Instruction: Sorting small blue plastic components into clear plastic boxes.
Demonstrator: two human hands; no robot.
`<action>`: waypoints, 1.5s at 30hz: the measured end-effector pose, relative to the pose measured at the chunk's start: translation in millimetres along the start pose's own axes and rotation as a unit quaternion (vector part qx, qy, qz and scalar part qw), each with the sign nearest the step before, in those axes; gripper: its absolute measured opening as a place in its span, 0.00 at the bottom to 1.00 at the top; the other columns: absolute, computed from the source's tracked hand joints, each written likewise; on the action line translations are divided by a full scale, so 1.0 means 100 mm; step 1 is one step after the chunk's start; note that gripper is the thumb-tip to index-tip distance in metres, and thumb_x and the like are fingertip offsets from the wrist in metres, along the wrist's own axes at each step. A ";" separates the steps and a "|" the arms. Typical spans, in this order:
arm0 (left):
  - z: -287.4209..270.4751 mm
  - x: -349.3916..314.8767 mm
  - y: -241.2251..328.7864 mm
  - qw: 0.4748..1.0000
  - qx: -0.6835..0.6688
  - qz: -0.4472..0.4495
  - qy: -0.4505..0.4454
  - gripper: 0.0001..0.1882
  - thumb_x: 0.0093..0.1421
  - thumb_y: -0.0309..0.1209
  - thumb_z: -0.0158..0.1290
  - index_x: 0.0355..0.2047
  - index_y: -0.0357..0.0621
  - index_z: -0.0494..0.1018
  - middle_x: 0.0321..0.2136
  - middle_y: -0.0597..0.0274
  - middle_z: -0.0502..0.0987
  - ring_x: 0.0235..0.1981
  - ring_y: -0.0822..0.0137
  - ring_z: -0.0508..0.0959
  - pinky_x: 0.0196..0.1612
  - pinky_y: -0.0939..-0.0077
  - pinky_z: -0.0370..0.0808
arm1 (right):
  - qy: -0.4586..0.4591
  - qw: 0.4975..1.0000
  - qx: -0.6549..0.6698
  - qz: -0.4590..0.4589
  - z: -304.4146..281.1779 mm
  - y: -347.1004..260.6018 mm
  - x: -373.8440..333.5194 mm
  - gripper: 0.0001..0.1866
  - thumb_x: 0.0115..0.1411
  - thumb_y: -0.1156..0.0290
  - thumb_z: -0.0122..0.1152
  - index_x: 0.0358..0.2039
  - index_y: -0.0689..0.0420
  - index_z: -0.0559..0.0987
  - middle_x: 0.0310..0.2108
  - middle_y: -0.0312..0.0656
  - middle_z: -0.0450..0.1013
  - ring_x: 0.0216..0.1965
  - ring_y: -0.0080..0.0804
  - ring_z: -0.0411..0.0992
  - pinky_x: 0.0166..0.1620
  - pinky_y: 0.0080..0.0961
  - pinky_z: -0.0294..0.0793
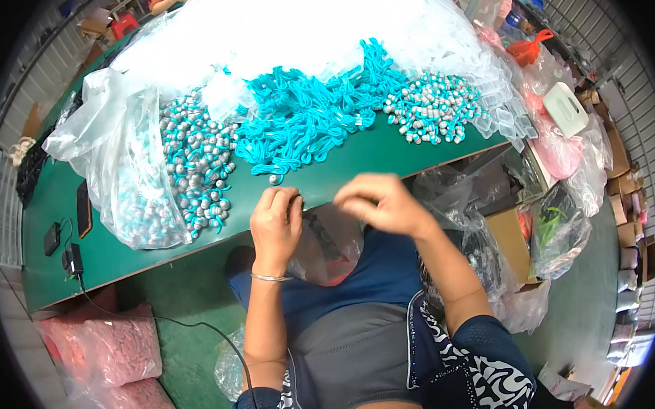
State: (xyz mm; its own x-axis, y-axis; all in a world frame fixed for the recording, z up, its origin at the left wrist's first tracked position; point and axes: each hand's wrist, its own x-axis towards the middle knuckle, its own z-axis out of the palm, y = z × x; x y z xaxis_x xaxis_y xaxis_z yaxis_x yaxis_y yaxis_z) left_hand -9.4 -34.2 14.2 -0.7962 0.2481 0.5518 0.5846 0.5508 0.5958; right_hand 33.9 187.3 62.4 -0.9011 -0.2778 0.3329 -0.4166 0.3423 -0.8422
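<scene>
Workshop | green worktable (359,159) | piled teal cords (295,121) | stuffed plastic bags (109,345)

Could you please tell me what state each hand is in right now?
Left hand: curled at the edge of the table; whether it holds anything cannot be told.
Right hand: loosely curled; whether it holds anything cannot be told either.

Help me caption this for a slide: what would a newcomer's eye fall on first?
Probably the bright turquoise looped cords heaped mid-table, flanked by a left pile and a right pile of small grey-and-turquoise bead-like pieces. Behind them, a glaring whitish heap spreads across the far side of the green table. At the near edge, the person's left hand and right hand sit apart.
</scene>
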 end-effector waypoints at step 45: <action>-0.01 0.15 -0.10 0.984 0.134 -0.110 0.034 0.08 0.57 0.29 0.60 0.38 0.47 0.78 0.32 0.57 0.77 0.33 0.53 0.79 0.35 0.60 0.74 | 0.087 0.956 -0.280 -0.005 0.03 0.57 0.58 0.06 0.57 0.68 0.62 0.33 0.53 0.83 0.31 0.40 0.78 0.34 0.43 0.77 0.39 0.39 0.74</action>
State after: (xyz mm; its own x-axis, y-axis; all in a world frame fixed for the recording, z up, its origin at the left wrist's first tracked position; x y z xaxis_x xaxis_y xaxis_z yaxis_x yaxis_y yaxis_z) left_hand -27.2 -36.6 16.7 -0.8813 0.0492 0.4700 0.3288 0.7781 0.5352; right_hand -41.9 187.5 32.8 -0.8823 -0.1468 0.4472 -0.3812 0.7801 -0.4960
